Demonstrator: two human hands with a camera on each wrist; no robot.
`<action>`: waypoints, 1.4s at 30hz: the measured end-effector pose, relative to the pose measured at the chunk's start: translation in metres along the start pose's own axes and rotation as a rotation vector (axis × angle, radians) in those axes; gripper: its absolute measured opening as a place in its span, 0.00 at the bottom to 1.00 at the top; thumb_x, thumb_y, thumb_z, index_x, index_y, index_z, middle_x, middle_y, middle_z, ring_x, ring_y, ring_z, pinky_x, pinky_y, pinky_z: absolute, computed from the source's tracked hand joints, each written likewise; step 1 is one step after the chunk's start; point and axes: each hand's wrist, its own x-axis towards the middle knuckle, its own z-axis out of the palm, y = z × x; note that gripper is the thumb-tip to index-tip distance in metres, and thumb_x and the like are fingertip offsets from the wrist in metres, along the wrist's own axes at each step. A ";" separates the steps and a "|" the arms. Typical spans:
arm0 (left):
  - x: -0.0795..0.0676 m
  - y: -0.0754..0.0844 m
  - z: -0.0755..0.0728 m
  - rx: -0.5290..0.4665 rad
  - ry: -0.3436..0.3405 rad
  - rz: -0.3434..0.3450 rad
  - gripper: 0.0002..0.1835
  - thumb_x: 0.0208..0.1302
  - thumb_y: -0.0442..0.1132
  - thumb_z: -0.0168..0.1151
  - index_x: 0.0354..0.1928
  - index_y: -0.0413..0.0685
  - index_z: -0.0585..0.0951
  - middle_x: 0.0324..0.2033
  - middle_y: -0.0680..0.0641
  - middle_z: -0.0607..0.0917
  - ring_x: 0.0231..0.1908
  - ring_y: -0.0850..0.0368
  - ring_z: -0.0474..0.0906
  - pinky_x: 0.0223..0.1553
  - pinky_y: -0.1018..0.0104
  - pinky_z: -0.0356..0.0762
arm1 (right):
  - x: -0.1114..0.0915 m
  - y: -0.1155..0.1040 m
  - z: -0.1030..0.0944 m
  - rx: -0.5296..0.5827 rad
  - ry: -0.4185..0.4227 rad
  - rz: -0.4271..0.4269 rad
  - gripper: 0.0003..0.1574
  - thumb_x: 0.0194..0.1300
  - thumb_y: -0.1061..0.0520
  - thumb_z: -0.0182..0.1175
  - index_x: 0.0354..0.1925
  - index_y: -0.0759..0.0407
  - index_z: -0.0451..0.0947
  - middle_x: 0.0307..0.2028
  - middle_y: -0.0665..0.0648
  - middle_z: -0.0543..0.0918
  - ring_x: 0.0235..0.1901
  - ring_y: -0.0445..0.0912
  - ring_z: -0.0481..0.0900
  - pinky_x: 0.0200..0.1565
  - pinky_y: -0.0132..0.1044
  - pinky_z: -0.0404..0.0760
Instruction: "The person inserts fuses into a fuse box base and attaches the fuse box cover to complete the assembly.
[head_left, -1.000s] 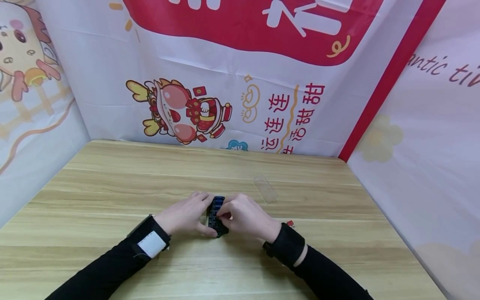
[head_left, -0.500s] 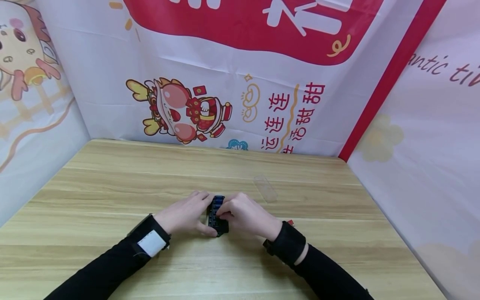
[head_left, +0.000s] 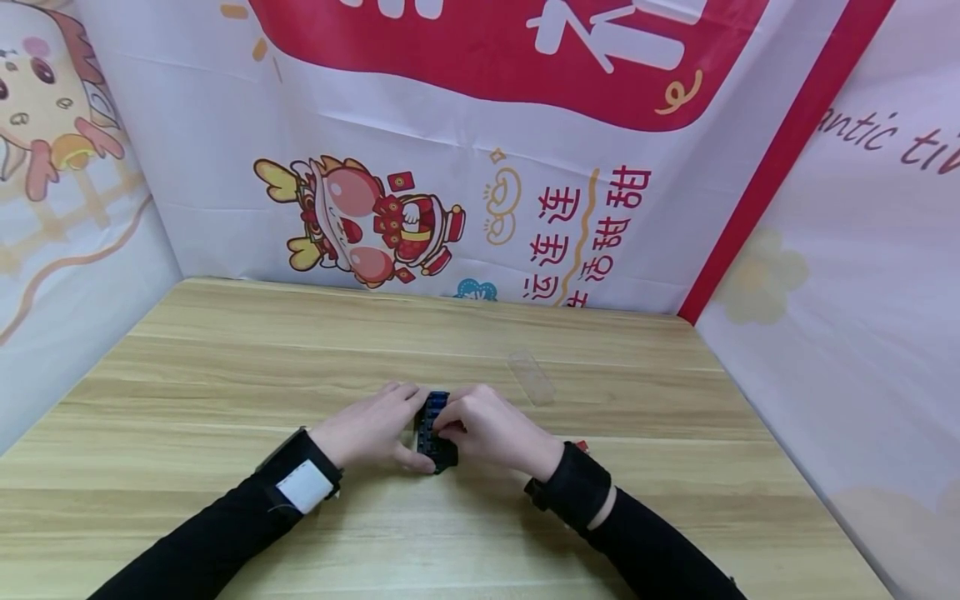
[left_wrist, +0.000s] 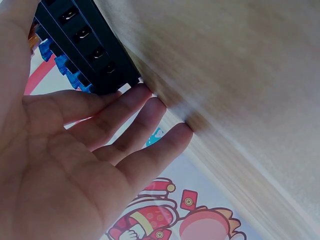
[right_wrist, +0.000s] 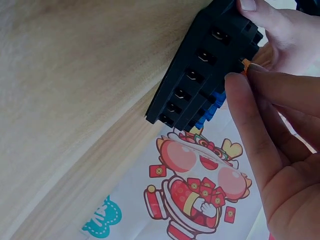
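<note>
A black fuse block (head_left: pixel 426 446) with a row of slots along its side lies lengthwise on the table between my hands. Blue blade fuses (right_wrist: pixel 214 106) stick up from its far part. My left hand (head_left: pixel 378 429) holds the block from the left, thumb at the near end and fingers toward the far end. With thumb and index finger, my right hand (head_left: pixel 491 429) pinches a small orange blade fuse (right_wrist: pixel 245 65) at the block's top. Only a sliver of orange shows; the fingertips cover the rest, and how deep it sits I cannot tell.
Behind my right hand a clear plastic cover (head_left: pixel 531 377) lies flat on the wooden table (head_left: pixel 300 333). A small red item (head_left: pixel 582 447) is partly hidden by my right wrist. Printed cloth walls (head_left: pixel 420 125) bound the table at the back and sides.
Between the frames both hands stay almost in place. The right fingertips shift only slightly over the block, which stays where it was.
</note>
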 end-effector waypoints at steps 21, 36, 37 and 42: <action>0.000 -0.001 0.001 -0.001 0.011 -0.009 0.49 0.44 0.69 0.67 0.66 0.50 0.68 0.57 0.48 0.72 0.55 0.55 0.67 0.54 0.60 0.68 | 0.000 0.001 0.001 -0.006 -0.023 0.001 0.06 0.59 0.63 0.65 0.36 0.57 0.85 0.35 0.49 0.82 0.39 0.35 0.77 0.44 0.20 0.71; -0.001 0.000 0.000 0.001 0.007 -0.003 0.50 0.44 0.70 0.66 0.65 0.47 0.68 0.58 0.47 0.71 0.53 0.54 0.67 0.53 0.60 0.69 | 0.002 -0.005 0.000 -0.072 -0.028 -0.061 0.07 0.57 0.66 0.63 0.33 0.58 0.86 0.32 0.49 0.81 0.35 0.34 0.76 0.39 0.17 0.70; -0.001 0.001 0.000 0.003 0.007 -0.004 0.50 0.44 0.70 0.66 0.65 0.47 0.69 0.58 0.47 0.71 0.53 0.55 0.67 0.52 0.60 0.69 | 0.003 -0.006 0.000 -0.078 -0.034 -0.062 0.07 0.57 0.66 0.63 0.32 0.57 0.86 0.32 0.49 0.80 0.34 0.34 0.75 0.38 0.17 0.70; 0.000 0.002 0.000 0.013 0.012 -0.001 0.49 0.44 0.70 0.66 0.63 0.46 0.70 0.57 0.47 0.72 0.53 0.55 0.67 0.52 0.61 0.69 | 0.007 -0.006 -0.002 -0.109 -0.060 -0.084 0.07 0.58 0.66 0.63 0.28 0.55 0.85 0.27 0.45 0.77 0.29 0.33 0.70 0.33 0.17 0.68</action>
